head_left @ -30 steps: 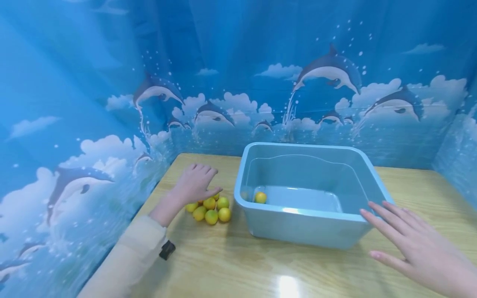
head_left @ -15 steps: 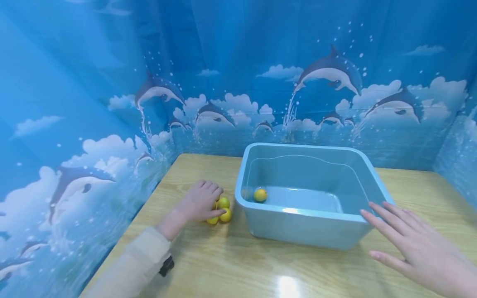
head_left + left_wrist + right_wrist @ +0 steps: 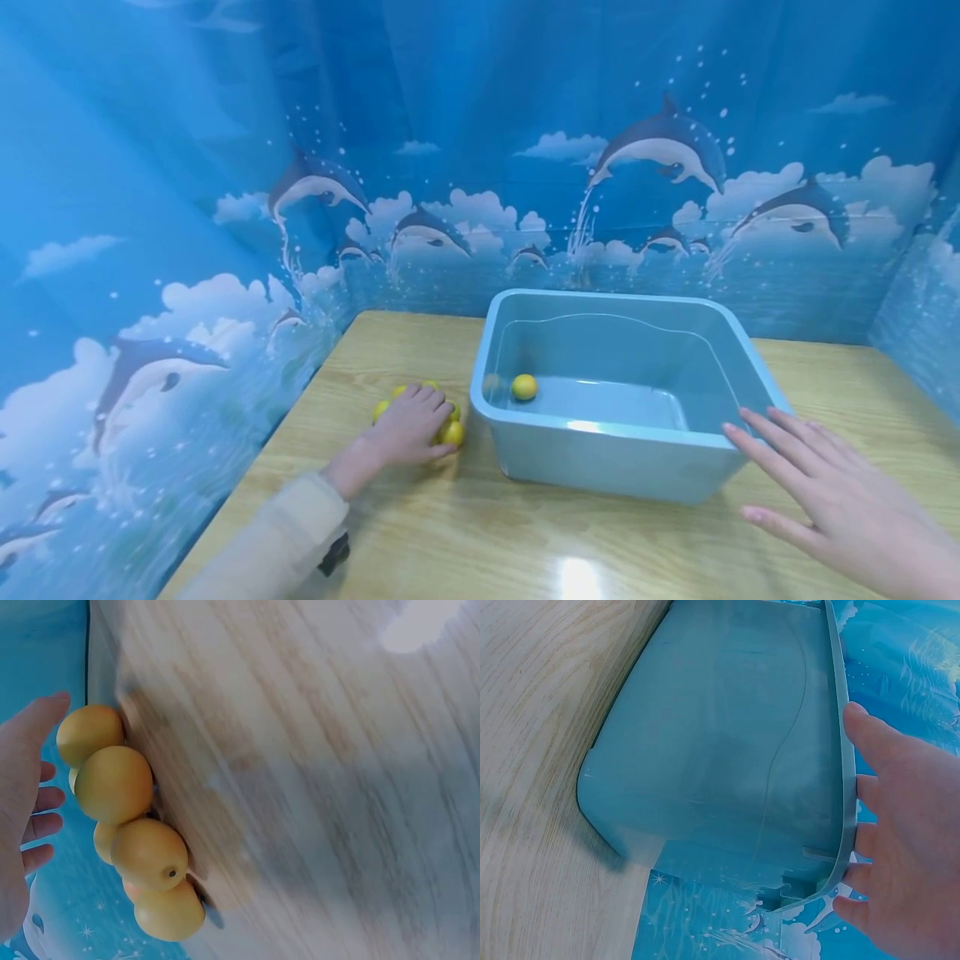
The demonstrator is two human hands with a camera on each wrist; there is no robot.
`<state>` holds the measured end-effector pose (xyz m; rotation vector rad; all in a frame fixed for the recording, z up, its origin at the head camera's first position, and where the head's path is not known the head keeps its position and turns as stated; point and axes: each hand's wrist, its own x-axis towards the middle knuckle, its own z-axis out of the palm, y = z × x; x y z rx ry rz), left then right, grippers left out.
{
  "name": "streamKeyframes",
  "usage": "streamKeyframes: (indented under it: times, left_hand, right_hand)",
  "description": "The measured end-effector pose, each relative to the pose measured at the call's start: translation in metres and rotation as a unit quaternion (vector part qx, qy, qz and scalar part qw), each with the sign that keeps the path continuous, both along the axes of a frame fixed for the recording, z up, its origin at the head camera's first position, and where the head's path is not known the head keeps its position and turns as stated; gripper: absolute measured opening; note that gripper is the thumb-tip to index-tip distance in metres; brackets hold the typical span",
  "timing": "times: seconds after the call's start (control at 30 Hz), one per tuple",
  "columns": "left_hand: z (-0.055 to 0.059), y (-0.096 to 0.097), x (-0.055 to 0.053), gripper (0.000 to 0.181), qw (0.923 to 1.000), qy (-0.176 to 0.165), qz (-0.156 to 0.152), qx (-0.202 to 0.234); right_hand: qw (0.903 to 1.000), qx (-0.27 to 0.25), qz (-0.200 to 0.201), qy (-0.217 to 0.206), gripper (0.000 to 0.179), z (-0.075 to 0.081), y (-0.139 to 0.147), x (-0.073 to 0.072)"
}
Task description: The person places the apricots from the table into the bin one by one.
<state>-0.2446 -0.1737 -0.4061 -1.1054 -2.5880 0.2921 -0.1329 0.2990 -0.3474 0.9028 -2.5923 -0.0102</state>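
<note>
Several small yellow-green citrus fruits [image 3: 453, 433] lie clustered on the table left of a light blue plastic bin [image 3: 600, 462]. My left hand [image 3: 408, 425] is over the cluster and hides part of it. In the left wrist view, the thumb and fingers of that hand [image 3: 15, 817] are spread beside the yellow fruits [image 3: 114, 784], not wrapped round any of them. One yellow fruit [image 3: 524, 387] sits inside the bin at its left end. My right hand [image 3: 832, 492], fingers extended, rests its fingertips at the bin's right front rim, also seen in the right wrist view [image 3: 915, 832].
The wood-grain table [image 3: 465, 542] extends in front of the bin and to its right. A blue dolphin-print curtain [image 3: 450, 167] hangs behind and along the left side. A small black object [image 3: 334, 554] is at my left sleeve [image 3: 277, 533].
My left hand has come down and nearer from above the back of the fruit cluster, and now covers its middle. My right hand and the bin stay in place.
</note>
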Motion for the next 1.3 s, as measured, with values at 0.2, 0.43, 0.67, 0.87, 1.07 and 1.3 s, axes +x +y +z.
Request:
streamKeyframes:
  times: [0.2,0.43,0.67,0.87,1.07,1.3]
  left_hand:
    - [-0.003,0.002,0.001,0.046,0.9998,-0.013,0.008,-0.014]
    - [-0.007,0.004,0.002,0.043,0.9991,-0.035,0.022,-0.012]
    - [-0.009,0.005,0.003,0.043,0.9993,-0.026,0.021,-0.016]
    - [-0.011,0.008,0.004,0.043,0.9988,-0.024,0.028,-0.032]
    - [-0.014,0.01,0.004,0.038,0.9991,-0.01,0.029,-0.03]
    - [-0.005,0.013,0.006,0.033,0.9978,-0.038,0.043,0.034]
  right_hand:
    - [1.0,0.004,-0.001,-0.001,0.087,0.001,0.0,0.0]
    - [1.0,0.003,-0.001,-0.002,0.086,0.001,0.0,-0.001]
    - [1.0,-0.003,0.003,0.0,0.085,0.0,0.0,0.0]
    - [1.0,-0.004,-0.002,-0.001,0.085,-0.001,0.0,0.0]
    - [1.0,-0.003,0.0,-0.001,0.085,-0.001,0.0,0.001]
    - [0.9999,-0.008,-0.005,-0.009,0.084,-0.001,0.0,0.001]
